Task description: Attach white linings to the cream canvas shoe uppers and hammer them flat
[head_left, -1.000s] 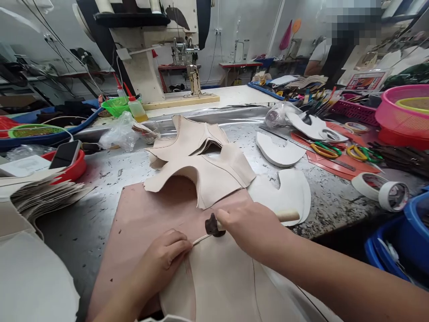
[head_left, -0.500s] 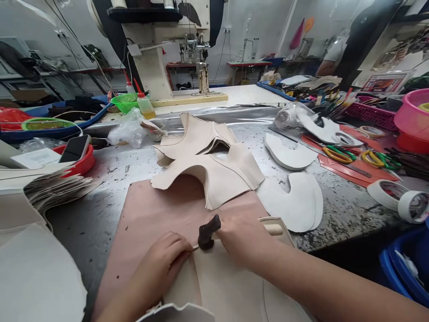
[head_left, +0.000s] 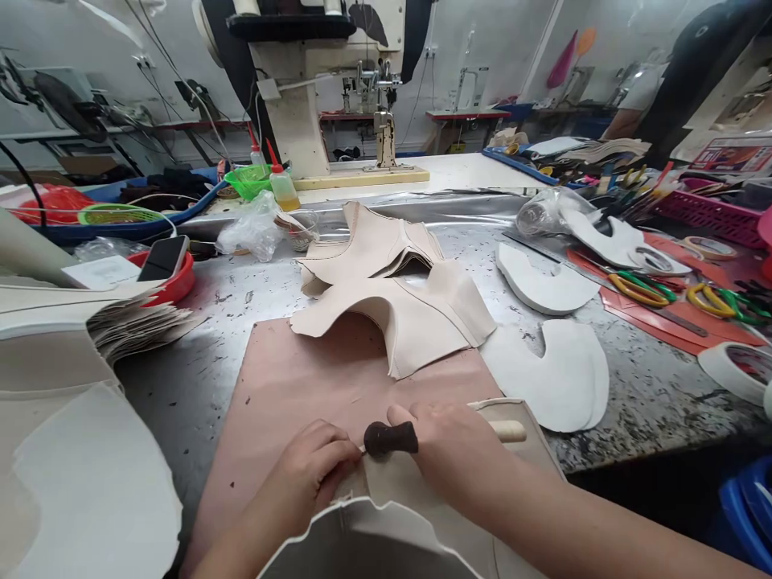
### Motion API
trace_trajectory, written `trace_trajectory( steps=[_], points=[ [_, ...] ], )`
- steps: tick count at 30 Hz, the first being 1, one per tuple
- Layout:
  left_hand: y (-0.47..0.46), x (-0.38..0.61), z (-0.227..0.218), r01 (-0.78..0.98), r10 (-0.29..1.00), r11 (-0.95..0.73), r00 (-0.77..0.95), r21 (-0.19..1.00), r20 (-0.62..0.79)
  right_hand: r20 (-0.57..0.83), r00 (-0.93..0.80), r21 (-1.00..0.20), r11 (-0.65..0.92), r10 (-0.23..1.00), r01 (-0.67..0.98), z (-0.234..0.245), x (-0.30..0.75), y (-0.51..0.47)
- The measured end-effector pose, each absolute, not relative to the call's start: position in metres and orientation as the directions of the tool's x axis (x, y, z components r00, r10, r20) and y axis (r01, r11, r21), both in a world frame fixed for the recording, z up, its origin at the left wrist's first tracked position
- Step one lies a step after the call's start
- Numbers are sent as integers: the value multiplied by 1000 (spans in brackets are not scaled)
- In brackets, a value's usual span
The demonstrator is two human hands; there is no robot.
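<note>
1 hammer [head_left: 391,439] is gripped in the right hand [head_left: 451,452] as the left hand [head_left: 310,466] pinches the panel [head_left: 395,480] beside it, apparently for steadiness.

Back: sewing machine [head_left: 289,112] on pale base [head_left: 350,178], white tabletop [head_left: 458,177] under it.
Bottles: two, red tips; front bottle [head_left: 283,186] has amber liquid low inside, beside green basket [head_left: 244,183].
Clear bag [head_left: 250,227]: crumpled, just in front of green basket.
Red bowl [head_left: 181,281]: phone [head_left: 164,259] tilted on top, white box [head_left: 102,272] beside.
Left tray [head_left: 72,235]: blue; red bag [head_left: 54,203], lime basket [head_left: 117,214] inside.
Scissors [head_left: 642,289]: two pairs, yellow-green handles, on orange sheets [head_left: 657,320].
Tape [head_left: 732,371]: white roll, near right edge.
Purple basket [head_left: 712,213]: behind scissors.
Blue tub [head_left: 748,507]: low right, cut off.
Far table [head_left: 467,115]: red-edged, small machine [head_left: 472,88] on top.
</note>
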State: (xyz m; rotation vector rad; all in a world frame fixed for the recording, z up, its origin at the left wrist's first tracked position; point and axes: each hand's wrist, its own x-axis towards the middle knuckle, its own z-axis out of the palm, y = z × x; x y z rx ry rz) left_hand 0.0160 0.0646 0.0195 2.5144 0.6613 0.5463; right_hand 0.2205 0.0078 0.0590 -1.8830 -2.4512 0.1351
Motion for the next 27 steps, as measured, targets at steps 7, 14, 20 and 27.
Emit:
trace_trajectory(
  steps=[7, 14, 20, 27],
  points=[
    [51, 13, 37, 399, 499, -819, 850, 413, 168, 58, -282, -42, 284, 958, 958, 56, 219, -6],
    [43, 9, 29, 470, 695, -619, 700, 629, 161, -9, -440, -168, 432, 898, 886, 47, 229, -19],
    [39, 4, 10, 407, 610, -762, 711, 503, 349, 56, -252, -156, 258, 966, 954, 48, 227, -12],
    [40, -4, 11, 416, 564, -793, 777, 444, 279, -26, -187, -88, 184, 982, 979, 54, 211, -9]
  ],
)
